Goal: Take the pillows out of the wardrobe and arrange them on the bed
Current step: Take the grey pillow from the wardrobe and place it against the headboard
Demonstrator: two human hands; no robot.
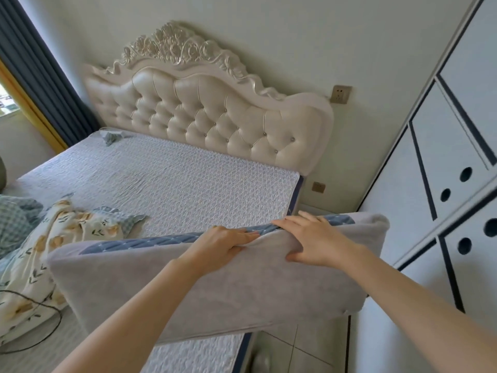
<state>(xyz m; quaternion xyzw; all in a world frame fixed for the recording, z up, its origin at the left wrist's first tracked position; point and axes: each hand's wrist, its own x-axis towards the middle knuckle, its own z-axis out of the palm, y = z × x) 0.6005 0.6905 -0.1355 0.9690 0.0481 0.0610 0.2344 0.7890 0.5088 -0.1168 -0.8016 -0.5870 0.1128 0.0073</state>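
Gripping the pillow (215, 286) by its top edge with left hand (223, 244) and right hand (314, 240), above the bed (172, 179) side. Better carried level toward the headboard (215, 114), clear of the blanket (53, 238).

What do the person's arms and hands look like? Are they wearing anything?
Both arms are bare all the way up the picture, with no sleeves showing. The left hand and the right hand wear no gloves, and I can see no rings, watch or bracelets on them. The fingers are slim, and the nails are too small to make out.
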